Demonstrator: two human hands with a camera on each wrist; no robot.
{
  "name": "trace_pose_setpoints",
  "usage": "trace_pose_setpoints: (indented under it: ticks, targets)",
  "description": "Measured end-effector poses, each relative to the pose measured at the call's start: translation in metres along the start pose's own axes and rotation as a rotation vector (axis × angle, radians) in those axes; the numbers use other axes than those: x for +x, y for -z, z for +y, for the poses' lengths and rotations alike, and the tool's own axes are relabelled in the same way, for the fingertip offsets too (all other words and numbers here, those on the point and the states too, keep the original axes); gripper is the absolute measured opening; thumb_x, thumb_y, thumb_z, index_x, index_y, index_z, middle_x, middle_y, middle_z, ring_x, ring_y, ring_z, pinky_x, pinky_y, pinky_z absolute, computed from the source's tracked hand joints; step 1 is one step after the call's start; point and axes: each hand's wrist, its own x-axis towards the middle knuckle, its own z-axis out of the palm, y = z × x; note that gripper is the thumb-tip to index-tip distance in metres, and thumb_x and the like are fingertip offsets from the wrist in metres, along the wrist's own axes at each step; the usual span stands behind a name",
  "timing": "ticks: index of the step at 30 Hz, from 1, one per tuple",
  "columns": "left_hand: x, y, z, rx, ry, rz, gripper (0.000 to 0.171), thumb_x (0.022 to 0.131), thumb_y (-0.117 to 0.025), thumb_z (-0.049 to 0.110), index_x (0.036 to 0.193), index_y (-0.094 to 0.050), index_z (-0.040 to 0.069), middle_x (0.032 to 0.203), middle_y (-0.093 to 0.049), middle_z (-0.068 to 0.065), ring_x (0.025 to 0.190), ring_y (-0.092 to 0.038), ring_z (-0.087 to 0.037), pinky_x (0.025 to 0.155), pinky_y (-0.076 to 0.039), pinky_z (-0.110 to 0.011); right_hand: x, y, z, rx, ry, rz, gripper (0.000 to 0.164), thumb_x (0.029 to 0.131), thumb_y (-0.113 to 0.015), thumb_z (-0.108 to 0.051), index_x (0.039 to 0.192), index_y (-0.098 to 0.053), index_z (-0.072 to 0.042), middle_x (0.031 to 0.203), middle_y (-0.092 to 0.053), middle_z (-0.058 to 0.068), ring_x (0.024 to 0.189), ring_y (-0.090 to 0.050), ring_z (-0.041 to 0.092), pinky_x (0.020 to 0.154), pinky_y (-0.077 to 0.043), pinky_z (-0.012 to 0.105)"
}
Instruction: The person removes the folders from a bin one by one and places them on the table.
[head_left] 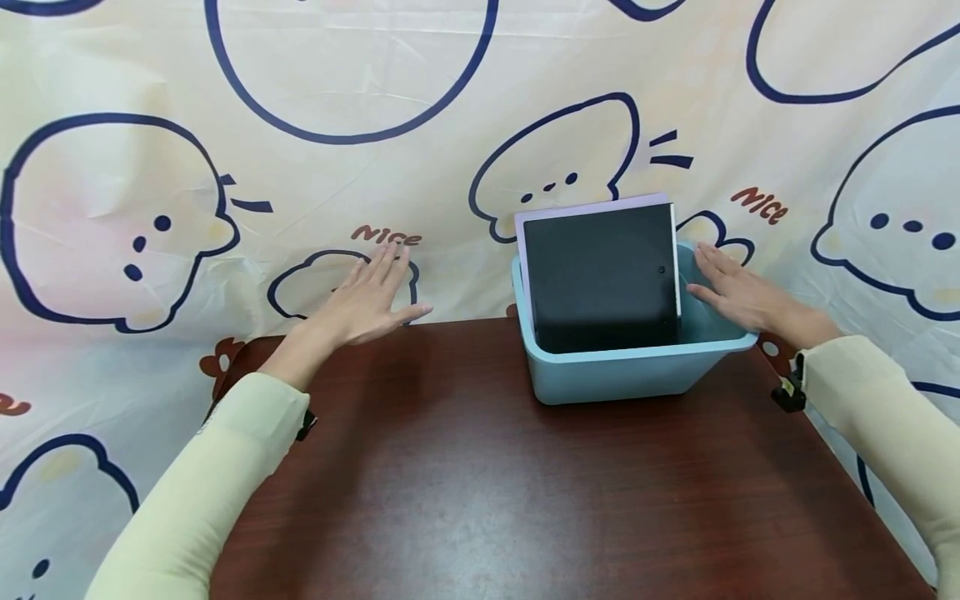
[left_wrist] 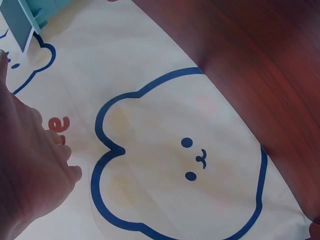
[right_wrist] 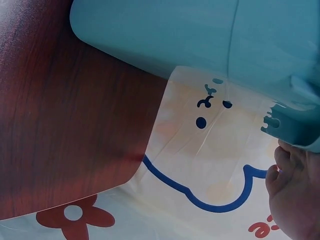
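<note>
A light blue plastic bin [head_left: 607,375] stands at the back right of the table. Leaning upright inside it is a flat black rectangular item [head_left: 600,275] with a small round mark near its right edge and a white edge. Behind that, a lilac panel [head_left: 592,206] shows along the top and left. My right hand [head_left: 738,292] is at the bin's right rim, fingers extended; in the right wrist view its fingertips [right_wrist: 282,155] are right at the rim. My left hand [head_left: 360,304] hovers over the table's back left edge, fingers straight, thumb out, holding nothing.
The dark red-brown wooden table [head_left: 450,483] runs up to a cream cartoon-printed cloth [head_left: 420,183] at the back and sides. Brown flower prints show at the table's corners. Each wrist carries a dark strapped device [head_left: 789,390] below its pale sleeve.
</note>
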Motion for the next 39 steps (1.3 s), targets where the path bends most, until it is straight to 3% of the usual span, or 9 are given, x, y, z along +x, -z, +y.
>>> trace_pose_setpoints:
  ticks: [15,28,39]
  targets:
    - [0.020,0.000,0.024,0.007,-0.039,0.011,0.105,0.101,-0.037,0.078,0.170,0.009,0.013,0.178,0.011,-0.013,0.165,0.008,-0.031,0.132,0.003,-0.055,-0.001,0.000,-0.001,0.008,-0.004,0.006,0.085,0.113,-0.035,-0.052,0.168,0.007,-0.003,0.176,0.010,0.022,0.162,0.006,0.045,0.125,-0.012,0.072]
    - [0.036,-0.001,0.041,-0.032,-0.090,0.047,0.105,0.099,-0.037,0.080,0.171,0.004,0.017,0.178,0.010,-0.010,0.165,0.008,-0.028,0.132,0.000,-0.054,-0.002,-0.001,-0.002,0.023,-0.007,0.014,0.085,0.112,-0.034,-0.053,0.168,0.007,-0.004,0.176,0.009,0.021,0.162,0.005,0.045,0.125,-0.012,0.072]
    - [0.059,-0.003,0.068,-0.021,-0.093,0.052,0.105,0.097,-0.033,0.085,0.170,0.011,0.024,0.179,0.008,-0.008,0.165,0.008,-0.027,0.132,0.002,-0.052,-0.003,-0.002,-0.001,0.029,-0.014,0.012,0.084,0.113,-0.034,-0.052,0.168,0.007,-0.005,0.176,0.012,0.019,0.162,0.005,0.045,0.125,-0.011,0.072]
